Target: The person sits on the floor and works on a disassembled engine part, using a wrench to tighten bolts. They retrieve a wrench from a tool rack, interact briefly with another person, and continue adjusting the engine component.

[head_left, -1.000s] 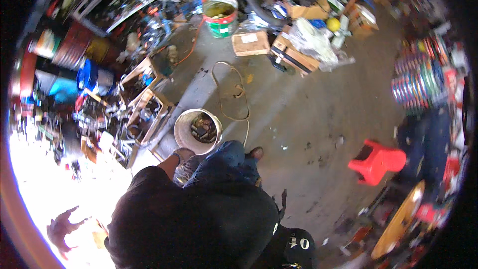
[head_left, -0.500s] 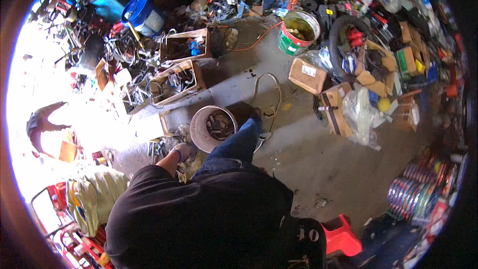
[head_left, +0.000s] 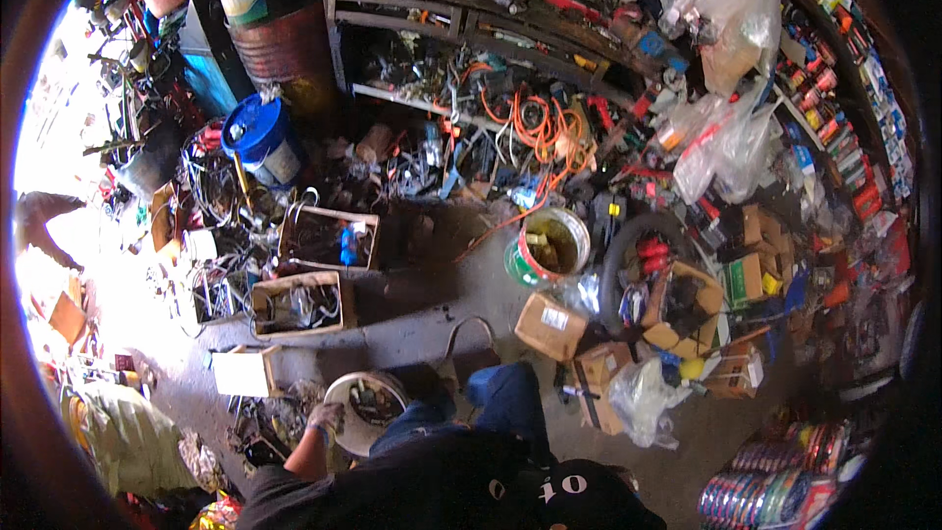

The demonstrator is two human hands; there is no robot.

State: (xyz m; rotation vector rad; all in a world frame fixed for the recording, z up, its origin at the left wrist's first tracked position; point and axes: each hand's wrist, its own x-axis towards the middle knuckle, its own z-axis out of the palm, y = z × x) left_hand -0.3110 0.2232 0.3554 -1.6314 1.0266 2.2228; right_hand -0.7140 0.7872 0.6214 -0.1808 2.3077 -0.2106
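Note:
My left hand (head_left: 326, 418), in what looks like a greyish glove, is at the left side of a whitish bucket (head_left: 345, 439). Its fingers are too small and unclear to tell whether they grip the rim or only lie beside it. Inside the bucket are dark, blocky pieces (head_left: 371, 400), perhaps metal. The bucket stands on the floor just left of my jeans-clad legs (head_left: 510, 402). A heap of small parts (head_left: 280, 422) lies left of the hand. My right hand does not show; my dark shirt fills the lower edge.
Open boxes of parts (head_left: 296, 304) and a white-topped box (head_left: 243, 373) lie to the left. Ahead stand a green-and-red bucket (head_left: 530, 263), a blue bucket (head_left: 260, 142) and a tire (head_left: 613, 285). Cardboard boxes (head_left: 551, 326) and a clear plastic bag (head_left: 643, 402) are at right.
My view has tilted up, so the floor things appear lower and the cluttered bench ahead shows. My left hand has come up from the floor beside the bucket to the level of its rim.

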